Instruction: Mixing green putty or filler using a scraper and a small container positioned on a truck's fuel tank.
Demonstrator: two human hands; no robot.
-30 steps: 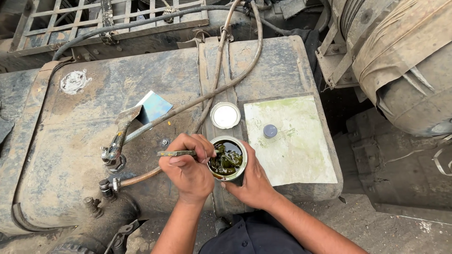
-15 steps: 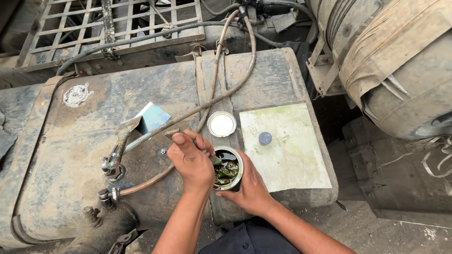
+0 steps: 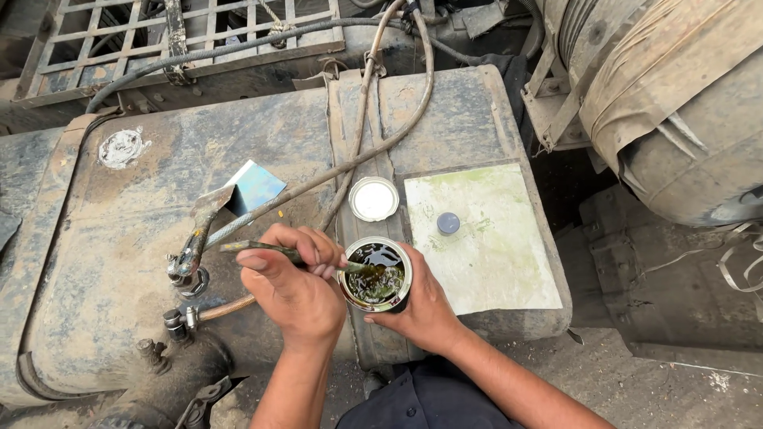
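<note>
My right hand (image 3: pixel 427 314) grips a small open tin can (image 3: pixel 377 275) from below and from the right. It holds the can over the front edge of a dirty metal tank (image 3: pixel 119 238). Dark green liquid with flecks fills the can. My left hand (image 3: pixel 294 292) pinches a thin paint-smeared brush (image 3: pixel 253 248), whose handle points left and whose tip dips into the can. The can's round white lid (image 3: pixel 373 199) lies on the tank just beyond the can.
A pale green-stained sheet (image 3: pixel 485 238) with a small blue cap (image 3: pixel 448 223) on it lies on the tank's right part. A blue-white card (image 3: pixel 256 186), hoses (image 3: pixel 397 131) and pipe fittings (image 3: pixel 184 270) cross the tank. A metal grate (image 3: pixel 159 32) is behind, a large wrapped cylinder (image 3: pixel 668 103) at right.
My left hand has shifted a little over the can with the brush tip still inside it. The view has tilted slightly; the can stays in my right hand.
</note>
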